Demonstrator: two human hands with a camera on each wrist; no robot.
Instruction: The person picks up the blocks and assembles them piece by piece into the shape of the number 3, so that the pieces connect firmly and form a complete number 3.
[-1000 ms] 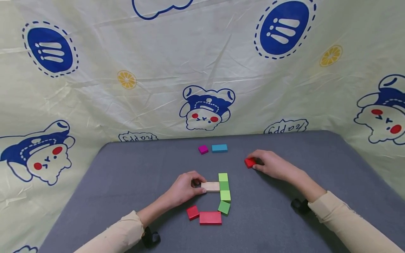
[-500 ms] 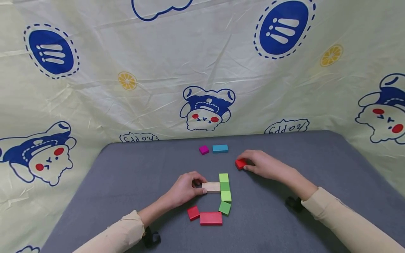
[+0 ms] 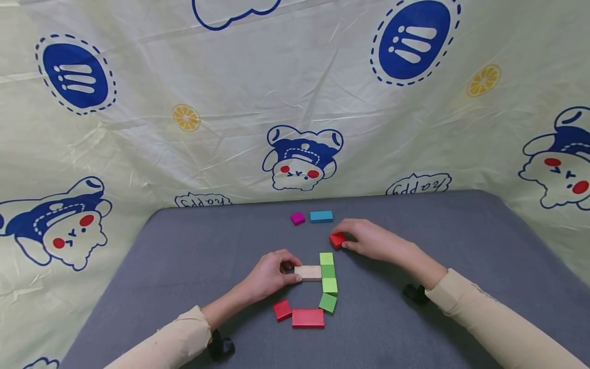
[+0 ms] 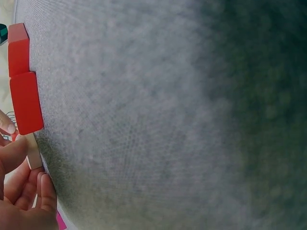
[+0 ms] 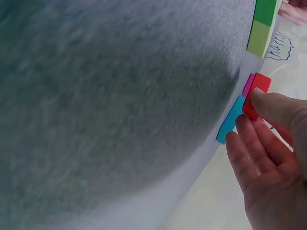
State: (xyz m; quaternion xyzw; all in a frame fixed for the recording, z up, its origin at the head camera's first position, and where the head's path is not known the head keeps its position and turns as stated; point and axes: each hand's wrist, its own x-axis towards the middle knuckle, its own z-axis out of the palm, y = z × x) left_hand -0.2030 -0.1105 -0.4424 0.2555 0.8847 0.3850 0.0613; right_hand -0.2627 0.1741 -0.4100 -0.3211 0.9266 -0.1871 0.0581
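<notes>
My left hand (image 3: 272, 272) pinches the left end of a pale wooden block (image 3: 309, 273), whose right end meets a column of green blocks (image 3: 328, 271). Between thumb and fingers, my right hand (image 3: 371, 240) holds a red block (image 3: 337, 240) just beyond the column's far end. The right wrist view shows that red block (image 5: 256, 96) under the thumb. Nearer to me, a flat red rectangular block (image 3: 308, 319) touches or nearly touches a smaller tilted red block (image 3: 282, 310) on its left. The lowest green block (image 3: 328, 303) sits at an angle by the rectangle's right corner.
Toward the back of the grey cloth-covered table (image 3: 207, 230) lie a magenta block (image 3: 297, 219) and a blue rectangular block (image 3: 321, 217). A pale printed curtain (image 3: 221, 164) hangs behind the table. Black straps (image 3: 221, 346) hang at both wrists.
My right hand has moved left with the red block, from the right side toward the far end of the green column. The left hand stays on the pale block.
</notes>
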